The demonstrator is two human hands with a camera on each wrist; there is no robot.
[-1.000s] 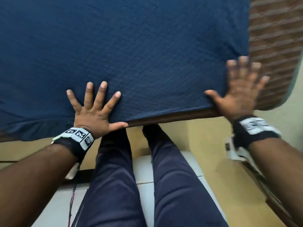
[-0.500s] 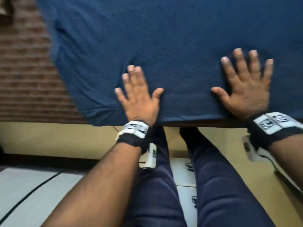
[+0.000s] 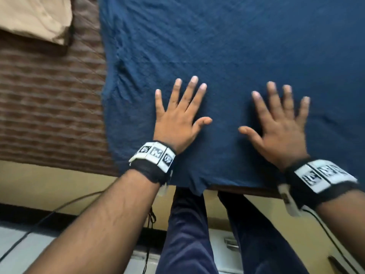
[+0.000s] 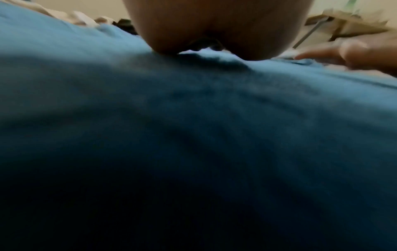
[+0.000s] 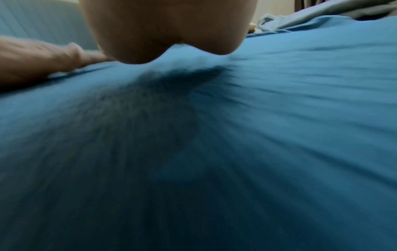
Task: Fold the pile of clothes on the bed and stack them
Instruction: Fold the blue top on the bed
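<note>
My left hand (image 3: 177, 123) and right hand (image 3: 280, 131) lie flat on the blue garment (image 3: 227, 46), fingers (image 3: 194, 89) spread and straight, pinching nothing. The garment is laid out across the near edge of the bed (image 3: 49, 95), its hem hanging slightly over the side. A beige cloth (image 3: 35, 18) sits at the far left, already folded as far as I can judge. I reckon this piece is only being smoothed; its folds are not yet made, and stacking is left

bed (image 3: 49, 107), brown striped quilt | on it: blue garment (image 3: 227, 56) spread flat; beige cloth (image 3: 33, 16)
</note>
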